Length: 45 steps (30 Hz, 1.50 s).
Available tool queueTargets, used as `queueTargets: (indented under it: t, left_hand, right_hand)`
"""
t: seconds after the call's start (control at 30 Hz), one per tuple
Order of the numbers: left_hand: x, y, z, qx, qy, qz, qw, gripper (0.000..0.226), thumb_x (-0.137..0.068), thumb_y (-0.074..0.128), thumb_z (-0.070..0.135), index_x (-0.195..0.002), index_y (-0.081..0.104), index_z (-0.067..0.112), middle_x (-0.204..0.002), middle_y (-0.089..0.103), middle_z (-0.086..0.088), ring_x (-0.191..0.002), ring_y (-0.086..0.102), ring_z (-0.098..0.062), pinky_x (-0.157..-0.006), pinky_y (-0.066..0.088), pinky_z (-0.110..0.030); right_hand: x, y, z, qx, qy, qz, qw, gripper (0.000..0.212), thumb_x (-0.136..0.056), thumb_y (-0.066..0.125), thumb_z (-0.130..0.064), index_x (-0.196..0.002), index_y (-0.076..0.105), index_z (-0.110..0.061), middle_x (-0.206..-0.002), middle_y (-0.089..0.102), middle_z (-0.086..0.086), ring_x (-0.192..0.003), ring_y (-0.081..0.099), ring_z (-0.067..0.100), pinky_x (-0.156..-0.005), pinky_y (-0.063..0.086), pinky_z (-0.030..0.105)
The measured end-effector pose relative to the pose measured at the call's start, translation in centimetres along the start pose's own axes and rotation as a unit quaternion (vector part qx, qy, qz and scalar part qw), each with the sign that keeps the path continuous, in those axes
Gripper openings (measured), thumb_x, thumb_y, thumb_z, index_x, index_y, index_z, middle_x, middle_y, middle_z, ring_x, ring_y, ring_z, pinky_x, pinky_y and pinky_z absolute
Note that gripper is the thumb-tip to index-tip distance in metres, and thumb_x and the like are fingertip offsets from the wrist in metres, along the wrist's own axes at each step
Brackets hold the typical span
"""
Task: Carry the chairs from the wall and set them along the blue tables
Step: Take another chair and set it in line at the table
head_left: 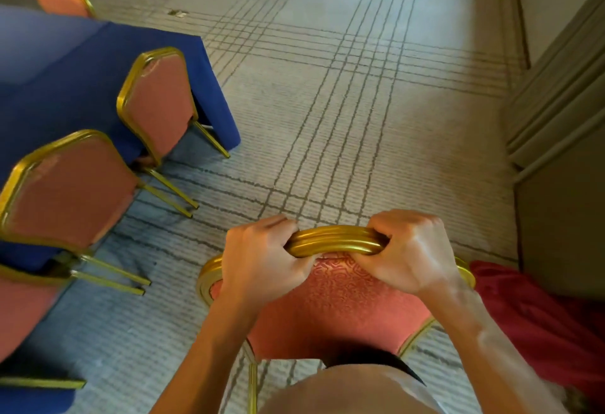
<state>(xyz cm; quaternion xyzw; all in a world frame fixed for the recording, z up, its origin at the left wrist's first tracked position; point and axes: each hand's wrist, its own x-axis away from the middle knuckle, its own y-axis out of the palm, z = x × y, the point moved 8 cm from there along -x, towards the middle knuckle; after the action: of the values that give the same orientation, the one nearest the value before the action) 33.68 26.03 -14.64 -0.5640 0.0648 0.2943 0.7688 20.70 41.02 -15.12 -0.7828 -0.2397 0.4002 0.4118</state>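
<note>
Banquet chair point(330, 308): left hand point(262, 266) and right hand point(409, 254) both curl tightly round its gold top rail. Blue table point(65, 86) stands left of the grip, well apart, with set chairs point(157, 102) alongside.

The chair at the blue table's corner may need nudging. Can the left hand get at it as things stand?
Probably not yet: the left hand grips the held chair by its gold rail with the right hand, and the corner chair stands apart. Only bare carpet lies between.
</note>
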Motion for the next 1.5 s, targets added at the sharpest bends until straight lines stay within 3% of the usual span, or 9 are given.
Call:
queueTargets:
  t: [0.1,0.23,0.37,0.53,0.7,0.87,1.2,1.33,1.5]
  left_hand:
    - [-4.4,1.9,-1.7,0.001,-0.042,-0.019,0.999,0.030,-0.071,0.071,0.050,-0.065,0.065,0.021,-0.063,0.062,0.007,-0.054,0.060,-0.018,-0.046,0.047,-0.034]
    - [-9.6,2.9,-3.3,0.001,-0.067,0.004,0.998,0.032,-0.069,0.069,0.046,-0.056,0.053,0.021,-0.056,0.052,0.006,-0.046,0.050,-0.019,-0.041,0.039,-0.032]
    - [-15.4,4.0,-4.9,-0.006,-0.075,0.024,0.997,0.031,-0.069,0.064,0.045,-0.056,0.056,0.018,-0.056,0.055,0.004,-0.046,0.052,-0.020,-0.039,0.042,-0.038]
    - [-21.9,6.5,-8.6,-0.015,-0.079,0.032,0.996,0.033,-0.072,0.067,0.047,-0.058,0.061,0.018,-0.057,0.057,0.005,-0.046,0.053,-0.018,-0.040,0.043,-0.037]
    - [-29.1,9.2,-13.9,-0.028,-0.069,0.053,0.996,0.032,-0.068,0.070,0.047,-0.057,0.055,0.021,-0.056,0.053,0.006,-0.047,0.051,-0.016,-0.044,0.032,-0.027]
    - [-38.7,12.1,-19.9,-0.018,-0.075,0.054,0.996,0.035,-0.069,0.068,0.050,-0.056,0.053,0.022,-0.055,0.052,0.007,-0.047,0.051,-0.015,-0.042,0.036,-0.029]
    - [-53.9,14.4,-26.8,-0.014,-0.043,0.048,0.998,0.032,-0.071,0.064,0.048,-0.056,0.049,0.024,-0.054,0.050,0.009,-0.046,0.046,-0.011,-0.044,0.027,-0.025]
    - [-59.8,16.8,-30.4,-0.025,-0.066,0.032,0.997,0.037,-0.070,0.073,0.044,-0.056,0.047,0.023,-0.053,0.046,0.010,-0.045,0.042,-0.010,-0.041,0.031,-0.030]
    - [-68.2,20.7,-34.3,-0.050,-0.089,0.019,0.995,0.036,-0.073,0.072,0.041,-0.055,0.048,0.022,-0.052,0.043,0.010,-0.045,0.039,-0.009,-0.043,0.026,-0.027]
  right_hand:
    - [-5.0,1.4,2.5,-0.010,-0.012,-0.021,1.000,0.039,-0.071,0.067,-0.050,-0.054,0.049,-0.020,-0.051,0.049,-0.009,-0.049,0.050,0.014,-0.051,0.044,0.027]
    - [-10.9,2.6,4.6,-0.025,-0.033,-0.030,0.999,0.041,-0.070,0.065,-0.052,-0.054,0.044,-0.021,-0.051,0.040,-0.013,-0.048,0.044,0.011,-0.052,0.037,0.024]
    - [-16.9,3.4,6.9,-0.033,-0.046,-0.024,0.998,0.040,-0.072,0.063,-0.053,-0.056,0.041,-0.024,-0.051,0.039,-0.014,-0.048,0.044,0.010,-0.055,0.032,0.022]
    - [-24.5,6.2,9.4,-0.012,-0.056,-0.037,0.998,0.039,-0.070,0.061,-0.053,-0.056,0.042,-0.023,-0.051,0.044,-0.011,-0.050,0.047,0.013,-0.056,0.031,0.023]
    - [-32.6,9.6,11.1,-0.012,-0.063,-0.024,0.998,0.044,-0.072,0.059,-0.058,-0.054,0.046,-0.019,-0.051,0.049,-0.007,-0.049,0.052,0.018,-0.050,0.041,0.028]
    - [-42.6,13.7,13.6,0.000,-0.049,-0.029,0.998,0.043,-0.072,0.058,-0.058,-0.054,0.049,-0.019,-0.052,0.051,-0.006,-0.051,0.054,0.020,-0.049,0.047,0.034]
    - [-57.5,18.0,17.4,0.008,-0.063,0.019,0.998,0.042,-0.077,0.062,-0.052,-0.053,0.048,-0.020,-0.050,0.048,-0.008,-0.046,0.048,0.014,-0.045,0.039,0.026]
    - [-63.8,21.0,20.1,0.023,-0.068,0.022,0.997,0.040,-0.076,0.066,-0.050,-0.053,0.049,-0.021,-0.049,0.046,-0.009,-0.045,0.045,0.010,-0.046,0.031,0.021]
    - [-72.6,25.5,24.6,-0.024,-0.093,0.023,0.995,0.038,-0.073,0.065,-0.050,-0.054,0.051,-0.020,-0.050,0.048,-0.009,-0.047,0.050,0.013,-0.048,0.033,0.023]
